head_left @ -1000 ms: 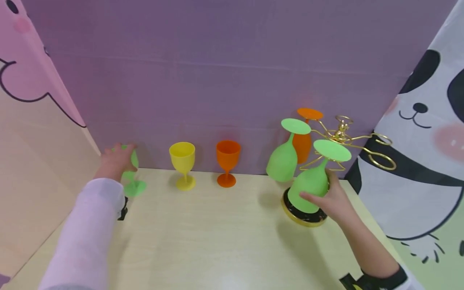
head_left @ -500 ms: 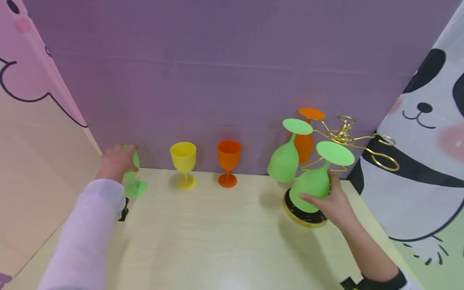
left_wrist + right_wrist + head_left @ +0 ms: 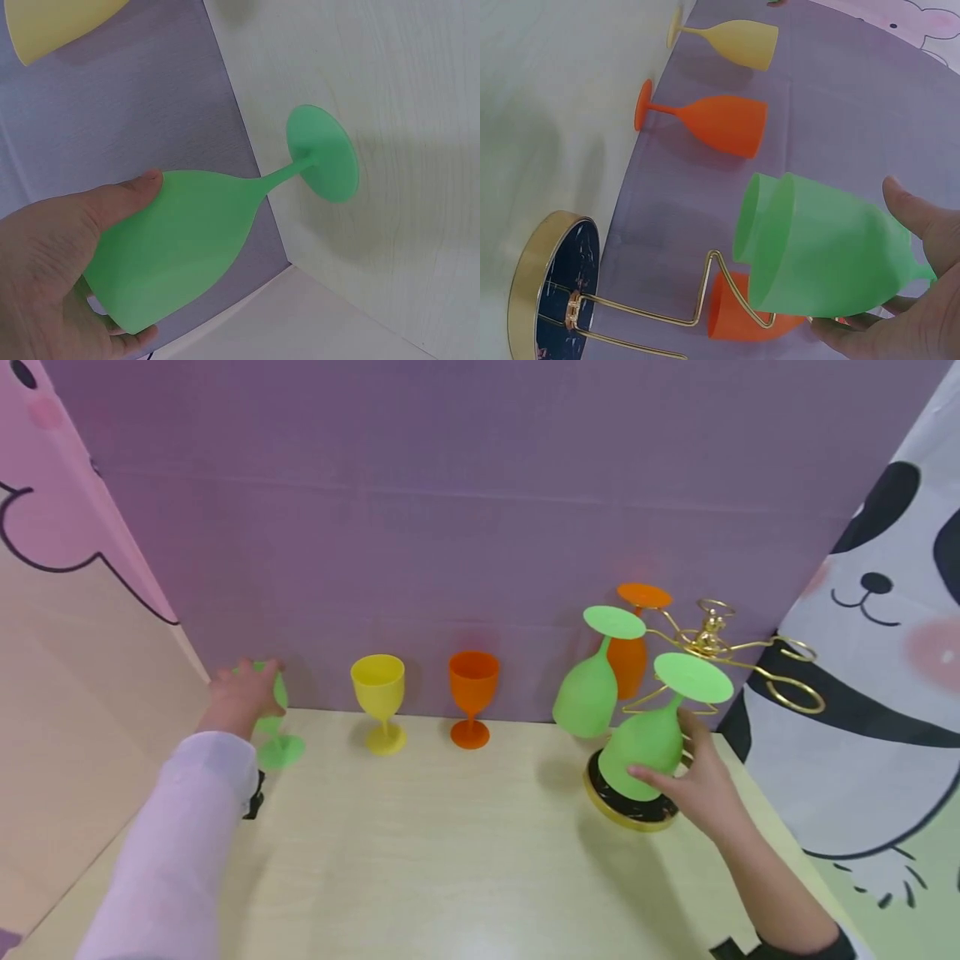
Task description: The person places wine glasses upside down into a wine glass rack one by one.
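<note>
At the far left of the table, my left hand [image 3: 242, 700] grips a green goblet [image 3: 180, 244] by its bowl, thumb on one side and fingers on the other. That goblet is upright, its foot [image 3: 281, 751] on the table. On the right, another green goblet [image 3: 645, 747] hangs upside down from the gold rack [image 3: 708, 639]. Around its bowl is my right hand [image 3: 701, 781], thumb and fingers loosely spread; the right wrist view shows the thumb standing off the bowl. A second green goblet [image 3: 588, 693] and an orange one [image 3: 628, 664] hang inverted beside it.
A yellow goblet [image 3: 378, 685] and an orange goblet [image 3: 472, 681] stand upright along the purple back wall [image 3: 465, 527]. The rack's round black base [image 3: 637, 810] has a gold rim. Wire loops [image 3: 795, 693] of the rack reach right, towards a panda-printed side panel [image 3: 885, 693].
My right hand's fingers and thumb have eased slightly away from the hanging green goblet. My left hand and its goblet have stayed in place.
</note>
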A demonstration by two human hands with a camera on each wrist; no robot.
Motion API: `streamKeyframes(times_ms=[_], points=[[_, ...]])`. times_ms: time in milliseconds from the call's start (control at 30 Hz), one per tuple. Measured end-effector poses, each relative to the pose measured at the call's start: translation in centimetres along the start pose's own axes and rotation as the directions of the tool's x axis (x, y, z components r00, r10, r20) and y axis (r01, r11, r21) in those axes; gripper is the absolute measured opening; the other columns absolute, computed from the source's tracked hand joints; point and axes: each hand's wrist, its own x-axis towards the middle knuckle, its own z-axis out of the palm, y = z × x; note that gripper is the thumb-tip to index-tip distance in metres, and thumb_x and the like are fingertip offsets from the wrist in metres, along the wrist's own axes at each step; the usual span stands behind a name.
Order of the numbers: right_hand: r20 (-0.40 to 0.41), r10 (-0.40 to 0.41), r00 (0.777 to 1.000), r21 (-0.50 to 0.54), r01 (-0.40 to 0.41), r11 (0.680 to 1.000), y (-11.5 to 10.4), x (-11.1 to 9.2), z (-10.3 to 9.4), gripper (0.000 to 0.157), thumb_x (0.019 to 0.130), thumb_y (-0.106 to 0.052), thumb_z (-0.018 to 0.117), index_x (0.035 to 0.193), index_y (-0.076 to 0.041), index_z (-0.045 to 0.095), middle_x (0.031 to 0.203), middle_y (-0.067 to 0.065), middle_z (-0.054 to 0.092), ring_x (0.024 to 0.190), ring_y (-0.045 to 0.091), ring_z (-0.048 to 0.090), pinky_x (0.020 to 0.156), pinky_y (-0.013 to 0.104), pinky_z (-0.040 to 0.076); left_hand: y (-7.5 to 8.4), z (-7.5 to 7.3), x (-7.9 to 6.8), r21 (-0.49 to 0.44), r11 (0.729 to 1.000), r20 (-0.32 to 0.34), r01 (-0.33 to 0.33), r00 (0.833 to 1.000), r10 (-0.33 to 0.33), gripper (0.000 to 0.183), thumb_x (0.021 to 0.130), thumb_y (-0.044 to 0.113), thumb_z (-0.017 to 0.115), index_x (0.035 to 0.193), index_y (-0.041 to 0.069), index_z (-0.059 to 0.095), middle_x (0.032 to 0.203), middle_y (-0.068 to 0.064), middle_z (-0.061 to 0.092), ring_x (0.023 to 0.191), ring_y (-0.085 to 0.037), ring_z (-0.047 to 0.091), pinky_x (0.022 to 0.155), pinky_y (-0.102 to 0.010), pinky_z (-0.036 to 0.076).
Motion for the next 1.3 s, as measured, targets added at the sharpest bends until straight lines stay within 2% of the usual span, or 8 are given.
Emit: streamKeyframes(times_ms=[167, 467, 567, 667, 733, 967, 1167, 1300], points=[[-0.026, -0.046, 0.999, 0.04, 0.047, 0.998, -0.3, -0.4, -0.5, 0.099, 0.073, -0.015, 0.076, 0.143, -0.001, 0.007, 0.14, 0.033, 0.022, 0.12, 0.049, 0.03, 0.098, 0.061, 0.031, 0.2, -0.2, -0.3, 0.012, 1.0, -0.009, 0.0, 1.0, 0.0, 0.079, 0.078, 0.023, 0.068, 0.138, 0.005, 0.021, 0.13, -0.046, 0.016, 0.106, -0.07, 0.018, 0.089, -0.076, 0.022], [-0.078, -0.081, 0.994, 0.019, 0.083, 0.996, -1.1, -1.4, -1.9, 0.096, 0.074, -0.013, 0.075, 0.144, -0.005, 0.009, 0.137, 0.027, 0.031, 0.119, 0.044, 0.034, 0.096, 0.058, 0.032, -0.1, 0.2, 0.0, 0.029, 1.0, -0.008, -0.004, 1.0, 0.004, 0.079, 0.078, 0.025, 0.069, 0.138, 0.006, 0.021, 0.128, -0.045, 0.017, 0.104, -0.069, 0.021, 0.088, -0.076, 0.025], [-0.086, -0.08, 0.993, -0.001, 0.08, 0.997, -1.3, -1.9, -2.6, 0.096, 0.075, -0.01, 0.074, 0.145, -0.01, 0.008, 0.139, 0.027, 0.029, 0.12, 0.044, 0.034, 0.102, 0.036, 0.036, -0.2, 0.2, 0.1, 0.033, 0.999, -0.008, -0.004, 1.0, 0.005, 0.079, 0.077, 0.025, 0.068, 0.138, 0.006, 0.021, 0.127, -0.045, 0.018, 0.104, -0.069, 0.021, 0.088, -0.075, 0.025], [-0.101, -0.087, 0.991, -0.016, 0.086, 0.996, -1.4, -2.3, -3.2, 0.095, 0.075, -0.007, 0.073, 0.145, -0.014, 0.009, 0.139, 0.026, 0.028, 0.121, 0.039, 0.034, 0.093, 0.009, 0.035, -0.2, 0.2, 0.1, 0.032, 0.999, -0.008, -0.005, 1.0, 0.005, 0.079, 0.077, 0.025, 0.068, 0.138, 0.006, 0.021, 0.127, -0.046, 0.018, 0.103, -0.069, 0.022, 0.087, -0.075, 0.026], [-0.114, -0.087, 0.99, -0.017, 0.085, 0.996, -1.5, -2.6, -3.7, 0.095, 0.075, -0.005, 0.072, 0.145, -0.017, 0.01, 0.141, 0.024, 0.027, 0.123, 0.033, 0.034, 0.088, 0.002, 0.032, -0.2, 0.2, 0.2, 0.03, 1.0, -0.01, -0.005, 1.0, 0.006, 0.08, 0.077, 0.025, 0.068, 0.138, 0.006, 0.021, 0.126, -0.046, 0.019, 0.103, -0.069, 0.022, 0.087, -0.075, 0.026], [-0.238, -0.065, 0.969, 0.038, 0.077, 0.996, -1.9, -3.5, -5.8, 0.09, 0.074, 0.006, 0.069, 0.143, -0.02, 0.018, 0.139, 0.002, 0.032, 0.121, 0.008, 0.035, 0.093, 0.006, 0.032, -0.5, 0.5, 0.6, 0.038, 0.999, -0.015, -0.013, 1.0, 0.013, 0.081, 0.077, 0.027, 0.069, 0.138, 0.006, 0.021, 0.127, -0.046, 0.019, 0.103, -0.069, 0.023, 0.087, -0.075, 0.025], [-0.333, -0.071, 0.94, 0.031, 0.086, 0.996, -2.0, -2.5, -8.1, 0.085, 0.074, 0.007, 0.068, 0.142, -0.019, 0.022, 0.138, 0.003, 0.034, 0.121, 0.009, 0.037, 0.093, 0.007, 0.034, -0.4, 0.4, 0.6, 0.024, 1.0, -0.013, -0.013, 1.0, 0.014, 0.081, 0.076, 0.025, 0.069, 0.139, 0.006, 0.021, 0.128, -0.045, 0.018, 0.104, -0.069, 0.021, 0.087, -0.075, 0.025], [-0.345, -0.019, 0.939, 0.017, 0.026, 1.0, -2.6, -1.1, -9.3, 0.081, 0.08, -0.003, 0.066, 0.143, -0.023, 0.02, 0.144, 0.002, 0.029, 0.123, 0.008, 0.035, 0.098, 0.01, 0.032, -0.2, 0.2, 0.3, 0.013, 1.0, -0.014, -0.014, 1.0, 0.014, 0.08, 0.077, 0.023, 0.069, 0.139, 0.005, 0.021, 0.128, -0.045, 0.018, 0.105, -0.069, 0.019, 0.088, -0.076, 0.024]])
